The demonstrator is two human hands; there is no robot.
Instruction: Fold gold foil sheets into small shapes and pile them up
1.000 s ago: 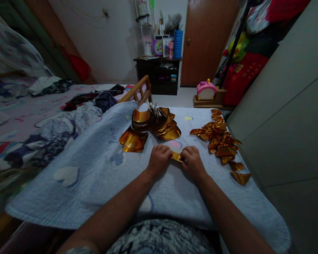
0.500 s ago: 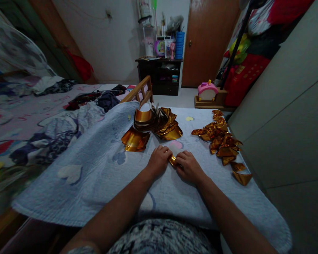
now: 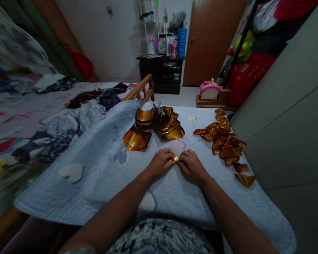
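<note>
Between my two hands is a small sheet of gold foil paper, partly folded and largely covered by my fingers. My left hand pinches its left side, thumb toward me. On the right side, my right hand grips it with bent fingers. Just beyond my hands lies a fanned stack of gold foil paper, with several loose sheets at its left. To the right sits a pile of folded gold foil pieces, pointed at their ends.
A pale blue quilted cover lies under everything. Behind it rises a wooden rail. A bed with crumpled clothes is at the left, a pale cabinet at the right. A pink toy stands beyond the far edge.
My fingers have shifted on the gold paper; its strip between them now looks more folded, and my left thumb reaches toward my right hand. The view has turned slightly.
</note>
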